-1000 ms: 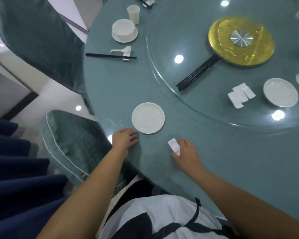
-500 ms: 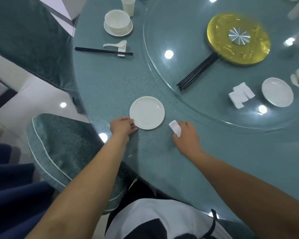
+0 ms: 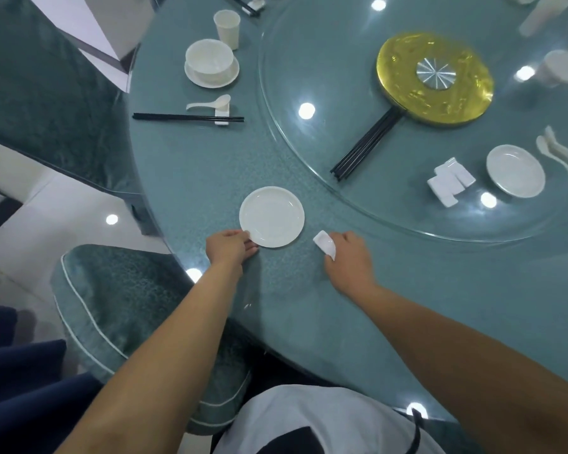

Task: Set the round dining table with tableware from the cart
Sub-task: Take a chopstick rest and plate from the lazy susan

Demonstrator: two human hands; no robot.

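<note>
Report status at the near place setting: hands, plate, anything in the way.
Left hand pinches near rim of white plate. Right hand holds small white rest beside plate. Table around them bare, nothing blocking.

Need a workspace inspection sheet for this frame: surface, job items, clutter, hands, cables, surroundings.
Surface: round teal table with glass turntable.
Job's things: white plate near the table edge; small white rest; finished setting at the next seat; spare chopsticks, rests, saucer, spoons on the turntable.
Clutter: nothing seen.
Hands: left hand pinches the plate rim; right hand holds the rest.
Cables: nothing seen.
Surroundings: teal chairs, pale floor.
</note>
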